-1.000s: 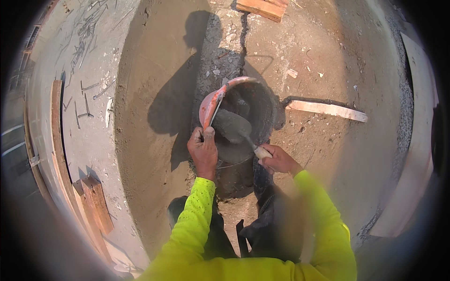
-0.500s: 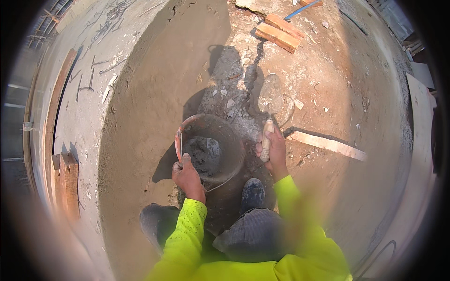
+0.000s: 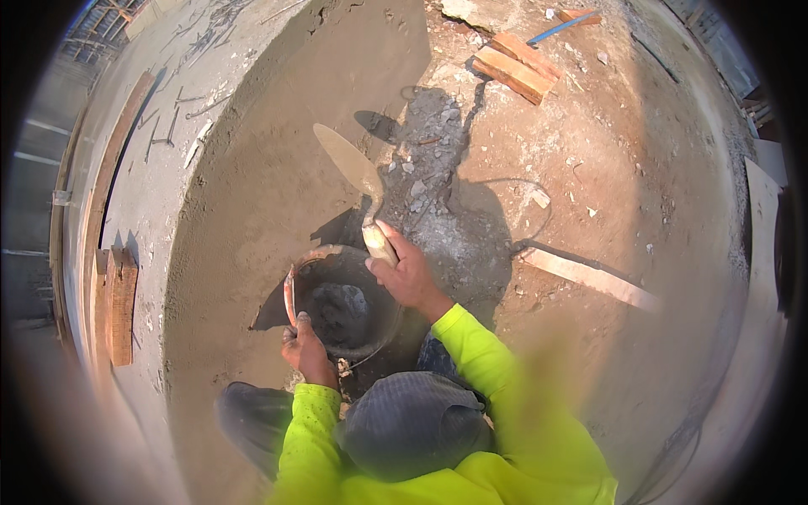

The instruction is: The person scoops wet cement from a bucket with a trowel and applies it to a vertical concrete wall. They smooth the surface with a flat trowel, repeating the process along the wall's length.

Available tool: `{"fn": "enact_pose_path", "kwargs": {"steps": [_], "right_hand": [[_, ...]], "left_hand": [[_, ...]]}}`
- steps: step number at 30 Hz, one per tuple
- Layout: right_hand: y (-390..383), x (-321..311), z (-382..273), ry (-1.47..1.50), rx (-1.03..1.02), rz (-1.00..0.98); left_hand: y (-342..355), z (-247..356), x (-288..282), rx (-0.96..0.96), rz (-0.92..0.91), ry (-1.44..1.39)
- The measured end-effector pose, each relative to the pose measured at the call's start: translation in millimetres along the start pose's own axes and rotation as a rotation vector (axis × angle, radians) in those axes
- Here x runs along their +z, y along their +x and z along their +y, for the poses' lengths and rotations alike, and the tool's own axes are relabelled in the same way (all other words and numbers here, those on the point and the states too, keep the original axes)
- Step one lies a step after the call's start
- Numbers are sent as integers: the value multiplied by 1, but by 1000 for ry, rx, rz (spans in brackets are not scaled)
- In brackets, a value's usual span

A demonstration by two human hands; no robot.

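Note:
My left hand point(image 3: 310, 352) is closed on the handle of a bucket point(image 3: 389, 323), at its near left side. Wet grey mortar point(image 3: 338, 308) lies in the bottom of the bucket. In my right hand point(image 3: 407, 271) is a trowel point(image 3: 347, 162), gripped by its pale wooden handle just above the bucket's right rim. The trowel's leaf-shaped blade points up and to the left, over the smooth plastered surface point(image 3: 278, 160), and its face carries a thin grey-brown film. Whether the blade touches that surface I cannot tell.
Short wooden blocks point(image 3: 515, 74) and a blue rod point(image 3: 562, 29) lie at the far right. A wooden strip point(image 3: 589, 278) rests on the dirt right of the bucket. Grey rubble point(image 3: 429, 168) lies beyond it. Nails, a long board point(image 3: 118, 168) and a timber block point(image 3: 123, 306) are at the left.
My right hand has swung left with the trowel, from the dirt beside the bucket to above its rim, and the blade now shows. My left hand and the bucket have shifted left and slightly down in view.

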State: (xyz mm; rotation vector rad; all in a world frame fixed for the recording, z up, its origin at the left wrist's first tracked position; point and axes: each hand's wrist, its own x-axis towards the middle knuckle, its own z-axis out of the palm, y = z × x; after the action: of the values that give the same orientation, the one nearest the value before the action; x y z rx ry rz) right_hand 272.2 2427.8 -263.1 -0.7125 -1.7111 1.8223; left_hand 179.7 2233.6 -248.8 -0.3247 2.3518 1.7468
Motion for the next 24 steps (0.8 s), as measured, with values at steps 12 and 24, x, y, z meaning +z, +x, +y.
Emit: {"fn": "enact_pose_path", "kwargs": {"steps": [12,24], "right_hand": [[-94,-94,12,-832,315,-569],[-142,-96,-47,661,608,-107]], "left_hand": [[-56,31,71,390,-416,149],[-51,60,89,182,-402,-79]]}}
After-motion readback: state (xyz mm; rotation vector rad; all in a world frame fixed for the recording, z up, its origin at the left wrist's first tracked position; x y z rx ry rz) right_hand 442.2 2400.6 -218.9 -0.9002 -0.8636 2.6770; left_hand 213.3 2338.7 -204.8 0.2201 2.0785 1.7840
